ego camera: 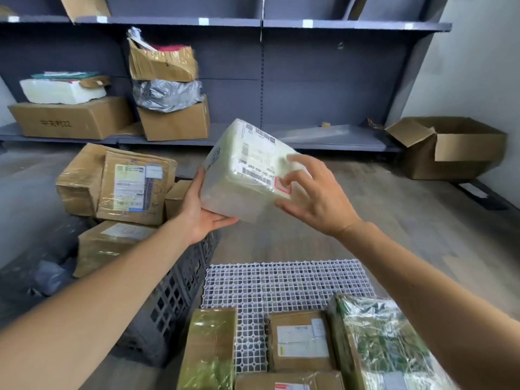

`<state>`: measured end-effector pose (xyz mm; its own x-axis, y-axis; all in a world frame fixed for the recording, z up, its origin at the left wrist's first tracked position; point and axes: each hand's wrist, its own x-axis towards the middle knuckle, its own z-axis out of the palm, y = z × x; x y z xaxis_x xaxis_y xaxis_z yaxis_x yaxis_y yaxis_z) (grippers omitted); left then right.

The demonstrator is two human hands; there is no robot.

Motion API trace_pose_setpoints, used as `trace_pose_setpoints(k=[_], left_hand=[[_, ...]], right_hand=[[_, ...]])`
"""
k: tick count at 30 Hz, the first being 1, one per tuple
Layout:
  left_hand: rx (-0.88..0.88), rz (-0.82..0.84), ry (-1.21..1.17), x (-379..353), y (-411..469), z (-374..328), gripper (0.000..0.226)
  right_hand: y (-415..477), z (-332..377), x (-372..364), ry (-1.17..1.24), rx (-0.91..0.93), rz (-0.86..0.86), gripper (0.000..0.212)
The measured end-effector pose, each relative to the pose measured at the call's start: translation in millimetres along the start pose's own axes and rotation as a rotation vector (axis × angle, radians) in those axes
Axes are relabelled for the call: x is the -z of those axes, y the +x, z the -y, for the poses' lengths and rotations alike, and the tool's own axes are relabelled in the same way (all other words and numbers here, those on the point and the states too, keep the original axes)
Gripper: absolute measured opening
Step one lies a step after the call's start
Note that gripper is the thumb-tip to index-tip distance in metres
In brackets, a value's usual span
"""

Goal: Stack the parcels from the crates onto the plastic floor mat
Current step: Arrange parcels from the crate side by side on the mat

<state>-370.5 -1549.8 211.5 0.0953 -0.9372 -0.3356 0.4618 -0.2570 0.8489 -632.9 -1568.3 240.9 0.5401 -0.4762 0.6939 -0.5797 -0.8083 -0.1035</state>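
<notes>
A white foam parcel (247, 164) with a shipping label is held tilted in the air above the far end of the white plastic floor mat (281, 280). My left hand (202, 212) cradles its lower left side, fingers straight underneath and thumb up the side. My right hand (320, 198) grips its right corner, fingers curled over the label and thumb below. On the mat's near end lie a tape-wrapped parcel (209, 347), a brown labelled parcel (302, 342) and a green plastic-wrapped parcel (377, 342). The dark crate (174, 299) at left holds brown parcels (123, 187).
Grey shelving (323, 80) runs along the back wall, with boxes and a grey bag on its left part. An open cardboard box (455, 147) stands on the floor at the right by the wall. Bare wooden floor lies beyond the mat.
</notes>
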Motion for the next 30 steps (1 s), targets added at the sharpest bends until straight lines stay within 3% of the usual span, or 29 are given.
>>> trace_pose_setpoints(k=[4, 10, 11, 14, 16, 23, 27, 30], left_hand=[[0.095, -0.033, 0.078, -7, -5, 1, 0.081], [0.107, -0.043, 0.174, -3, 6, 12, 0.079], [0.119, -0.037, 0.179, 1, 11, 21, 0.079], [0.178, -0.014, 0.171, 16, 28, 54, 0.076], [0.215, 0.003, 0.144, 29, 39, 76, 0.074], [0.330, -0.008, 0.098, 69, 68, 117, 0.064], [0.277, -0.153, 0.376, 80, 85, 127, 0.049], [0.212, -0.184, 0.465, 80, 89, 129, 0.050]], right_hand=[[16, 4, 9, 0.218, -0.191, 0.241, 0.047], [47, 14, 8, 0.267, -0.357, 0.334, 0.041], [47, 12, 3, 0.223, -0.364, 0.353, 0.047], [39, 5, -16, 0.073, -0.430, 0.543, 0.116], [35, 3, -36, -0.024, -0.433, 0.680, 0.131], [27, -6, -102, 0.022, -0.443, 0.929, 0.134], [5, -8, -135, -0.060, -0.416, 1.018, 0.137], [-11, -6, -160, -0.083, -0.380, 1.009, 0.137]])
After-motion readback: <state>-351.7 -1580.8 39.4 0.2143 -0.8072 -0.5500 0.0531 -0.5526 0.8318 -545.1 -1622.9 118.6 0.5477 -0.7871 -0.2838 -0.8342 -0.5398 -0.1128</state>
